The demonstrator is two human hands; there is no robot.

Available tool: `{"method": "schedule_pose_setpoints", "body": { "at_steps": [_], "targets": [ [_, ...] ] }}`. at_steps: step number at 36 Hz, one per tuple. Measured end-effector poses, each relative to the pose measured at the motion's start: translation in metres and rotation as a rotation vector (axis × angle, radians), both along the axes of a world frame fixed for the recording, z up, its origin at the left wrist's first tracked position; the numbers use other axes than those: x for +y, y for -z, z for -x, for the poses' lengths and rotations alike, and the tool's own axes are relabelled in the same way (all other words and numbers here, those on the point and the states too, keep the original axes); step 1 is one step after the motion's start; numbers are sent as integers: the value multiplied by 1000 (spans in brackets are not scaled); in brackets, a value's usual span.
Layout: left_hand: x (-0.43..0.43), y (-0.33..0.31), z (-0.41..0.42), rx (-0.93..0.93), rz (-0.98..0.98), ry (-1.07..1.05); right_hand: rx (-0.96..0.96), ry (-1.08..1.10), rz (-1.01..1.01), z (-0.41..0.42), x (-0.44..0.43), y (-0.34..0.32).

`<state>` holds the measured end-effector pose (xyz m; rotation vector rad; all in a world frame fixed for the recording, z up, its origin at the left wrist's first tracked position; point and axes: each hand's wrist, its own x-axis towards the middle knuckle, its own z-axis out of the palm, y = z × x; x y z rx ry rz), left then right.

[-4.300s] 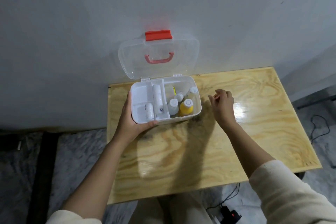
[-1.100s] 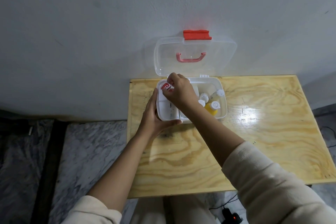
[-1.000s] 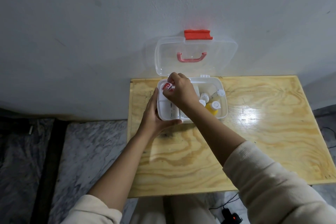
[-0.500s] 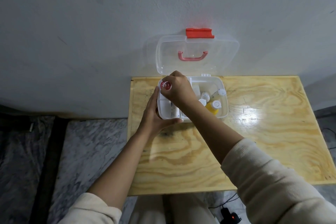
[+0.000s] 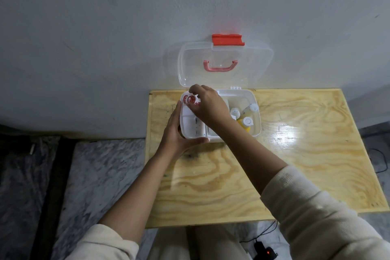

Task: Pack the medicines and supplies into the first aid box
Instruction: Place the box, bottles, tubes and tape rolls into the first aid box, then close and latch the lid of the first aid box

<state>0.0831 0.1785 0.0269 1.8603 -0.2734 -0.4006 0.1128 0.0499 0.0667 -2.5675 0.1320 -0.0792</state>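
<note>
You were placing a small red-capped item (image 5: 191, 99) into the far left compartment of the first aid box (image 5: 256, 131), which sat on the surface (image 5: 295, 164) with its clear lid (image 5: 225, 63) propped open against the wall. Your right hand (image 5: 207, 104) pinched that item just over the compartment; your left hand (image 5: 177, 133) was spread and pressed against the box's near left corner, steadying it. Next, I judge, you needed to let go and lift clear. White-capped bottles (image 5: 247, 121) crowded the right compartment, near your right wrist. The rest of the surface held nothing to pack.
</note>
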Motion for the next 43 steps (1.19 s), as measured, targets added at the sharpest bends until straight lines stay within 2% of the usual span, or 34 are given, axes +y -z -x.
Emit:
{"method": "schedule_pose_setpoints", "body": {
  "at_steps": [17, 31, 33, 37, 41, 43],
  "targets": [
    [2, 5, -1, 28, 65, -16, 3, 17, -33, 6, -10, -3],
    [0, 2, 0, -22, 104, -3, 10, 81, -129, 16, -8, -2],
    [0, -1, -2, -37, 102, 19, -52, 130, -196, 21, -9, -9],
    [-2, -7, -4, -23, 120, 68, -346, 309, -312, 31, -22, -31],
    [0, -6, -3, 4, 143, 70, -637, 525, -332, 36, -50, -54],
    [1, -5, -3, 0, 134, 75, -722, 607, -350, 35, -66, -62]
  ]
}}
